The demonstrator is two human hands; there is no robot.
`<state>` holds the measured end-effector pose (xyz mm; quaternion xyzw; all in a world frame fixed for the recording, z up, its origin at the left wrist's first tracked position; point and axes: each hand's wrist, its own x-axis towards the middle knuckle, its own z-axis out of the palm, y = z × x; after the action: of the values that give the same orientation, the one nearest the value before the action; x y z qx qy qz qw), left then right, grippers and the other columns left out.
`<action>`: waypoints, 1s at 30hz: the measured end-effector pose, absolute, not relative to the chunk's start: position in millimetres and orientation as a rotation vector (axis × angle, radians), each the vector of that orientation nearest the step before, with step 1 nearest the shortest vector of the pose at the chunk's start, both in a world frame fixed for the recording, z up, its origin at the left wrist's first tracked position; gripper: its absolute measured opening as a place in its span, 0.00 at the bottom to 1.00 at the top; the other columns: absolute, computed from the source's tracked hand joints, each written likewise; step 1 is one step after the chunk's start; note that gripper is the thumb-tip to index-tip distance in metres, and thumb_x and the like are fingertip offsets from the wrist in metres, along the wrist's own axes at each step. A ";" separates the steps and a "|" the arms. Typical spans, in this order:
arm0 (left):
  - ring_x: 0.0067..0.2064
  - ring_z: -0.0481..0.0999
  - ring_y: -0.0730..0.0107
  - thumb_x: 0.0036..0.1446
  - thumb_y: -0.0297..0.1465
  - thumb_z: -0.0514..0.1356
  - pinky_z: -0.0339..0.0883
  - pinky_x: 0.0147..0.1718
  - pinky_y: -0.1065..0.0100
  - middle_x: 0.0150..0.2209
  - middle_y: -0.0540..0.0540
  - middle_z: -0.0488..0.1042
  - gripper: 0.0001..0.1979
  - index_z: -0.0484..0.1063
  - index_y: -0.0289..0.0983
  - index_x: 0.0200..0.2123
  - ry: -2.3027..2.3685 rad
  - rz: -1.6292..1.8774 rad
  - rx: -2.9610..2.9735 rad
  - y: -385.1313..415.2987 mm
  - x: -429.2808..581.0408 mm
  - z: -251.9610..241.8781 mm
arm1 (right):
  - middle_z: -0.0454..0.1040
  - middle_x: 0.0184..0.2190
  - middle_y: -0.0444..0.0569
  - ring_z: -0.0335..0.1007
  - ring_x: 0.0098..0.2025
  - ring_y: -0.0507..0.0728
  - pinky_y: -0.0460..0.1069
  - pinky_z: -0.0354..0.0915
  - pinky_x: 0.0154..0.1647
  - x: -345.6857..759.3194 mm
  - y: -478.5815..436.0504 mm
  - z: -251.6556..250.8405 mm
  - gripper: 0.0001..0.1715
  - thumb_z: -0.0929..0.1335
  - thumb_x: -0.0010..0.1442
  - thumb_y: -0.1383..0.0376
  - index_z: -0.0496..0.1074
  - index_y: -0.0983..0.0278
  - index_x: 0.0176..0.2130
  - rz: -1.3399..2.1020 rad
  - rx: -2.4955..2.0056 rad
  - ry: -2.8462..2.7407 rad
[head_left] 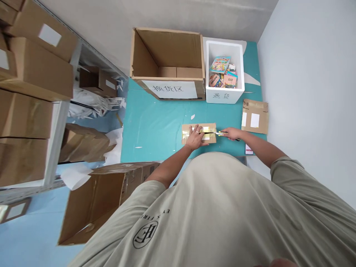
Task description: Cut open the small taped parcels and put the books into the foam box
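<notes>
A small cardboard box with clear tape and a white label lies on the teal table near its front edge. My left hand rests on top of this box with fingers spread, pressing it down. In my right hand is a yellow and black utility knife, its blade pointing left over the taped seam. Whether the blade cuts into the tape is too small to tell. To the right of my right hand sits a second taped cardboard box with white labels.
A large open carton and a white foam box holding colourful packets stand at the table's back. A phone-like object lies at the front right. An open carton is on the floor left, beside shelves of boxes.
</notes>
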<state>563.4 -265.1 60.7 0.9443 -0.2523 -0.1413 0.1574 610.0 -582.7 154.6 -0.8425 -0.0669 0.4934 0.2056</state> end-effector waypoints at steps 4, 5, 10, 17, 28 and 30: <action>0.88 0.54 0.21 0.66 0.54 0.73 0.40 0.86 0.21 0.78 0.24 0.71 0.32 0.82 0.39 0.63 -0.723 -0.402 2.703 -262.9 563.9 57.5 | 0.84 0.33 0.46 0.76 0.26 0.57 0.48 0.68 0.35 612.8 -573.0 154.8 0.32 0.66 0.86 0.47 0.79 0.53 0.78 1.330 -2.415 -0.242; 0.88 0.54 0.21 0.66 0.54 0.73 0.40 0.86 0.22 0.78 0.24 0.71 0.32 0.82 0.39 0.63 -0.719 -0.403 2.703 -262.6 564.8 56.9 | 0.84 0.32 0.46 0.76 0.26 0.57 0.48 0.67 0.35 612.5 -572.5 155.6 0.32 0.66 0.85 0.48 0.80 0.53 0.77 1.315 -2.436 -0.255; 0.89 0.52 0.21 0.64 0.55 0.73 0.34 0.87 0.22 0.79 0.25 0.70 0.33 0.82 0.40 0.63 -0.705 -0.423 2.697 -262.9 566.8 54.0 | 0.85 0.32 0.47 0.78 0.28 0.58 0.48 0.66 0.35 605.9 -578.4 159.7 0.29 0.66 0.84 0.51 0.84 0.54 0.73 1.265 -2.512 -0.328; 0.89 0.52 0.22 0.67 0.51 0.72 0.39 0.87 0.24 0.79 0.24 0.71 0.31 0.82 0.38 0.63 -0.740 -0.444 2.685 -263.4 561.1 54.7 | 0.87 0.34 0.48 0.78 0.28 0.58 0.48 0.67 0.37 607.0 -575.0 154.8 0.31 0.68 0.83 0.45 0.85 0.55 0.71 1.286 -2.492 -0.346; 0.87 0.59 0.21 0.64 0.53 0.75 0.40 0.87 0.26 0.80 0.24 0.71 0.38 0.79 0.39 0.70 -0.794 -0.456 2.669 -263.9 569.8 51.2 | 0.82 0.31 0.45 0.72 0.24 0.56 0.49 0.71 0.32 583.4 -591.1 153.1 0.41 0.67 0.82 0.35 0.78 0.56 0.77 1.344 -2.270 0.037; 0.86 0.61 0.22 0.63 0.53 0.76 0.42 0.87 0.28 0.81 0.25 0.71 0.40 0.79 0.39 0.71 -0.797 -0.451 2.661 -263.4 569.7 48.9 | 0.83 0.32 0.45 0.73 0.25 0.56 0.48 0.70 0.32 582.1 -585.7 152.4 0.40 0.66 0.84 0.36 0.78 0.56 0.77 1.320 -2.286 0.049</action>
<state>569.7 -263.4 48.9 0.9330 -0.2795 -0.1581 0.1627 582.1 -585.7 152.4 -0.8387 0.0179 0.4845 0.2482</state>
